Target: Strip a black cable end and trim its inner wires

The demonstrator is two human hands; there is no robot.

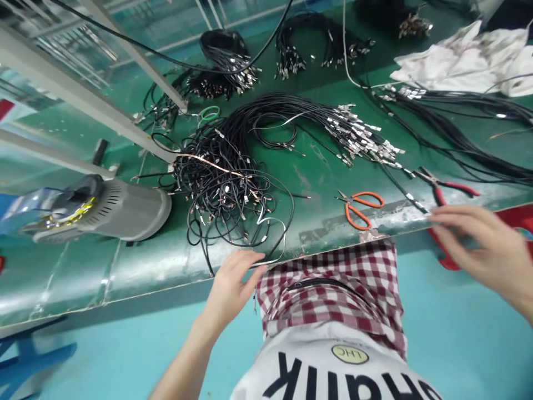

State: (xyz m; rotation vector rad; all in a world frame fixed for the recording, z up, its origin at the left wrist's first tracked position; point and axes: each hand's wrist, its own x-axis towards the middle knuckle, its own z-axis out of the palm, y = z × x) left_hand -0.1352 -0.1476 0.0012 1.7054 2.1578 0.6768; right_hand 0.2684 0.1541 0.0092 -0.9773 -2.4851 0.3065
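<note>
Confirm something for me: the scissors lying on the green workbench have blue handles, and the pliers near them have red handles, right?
Not quite: the head view shows that the scissors have orange handles, not blue. The rest stands: they lie on the green workbench, and the red-handled pliers are near them.

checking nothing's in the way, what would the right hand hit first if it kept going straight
The right hand points left, so it would probably meet the metal-tipped end of a black cable first, then the orange-handled scissors, though depth is hard to judge.
</note>
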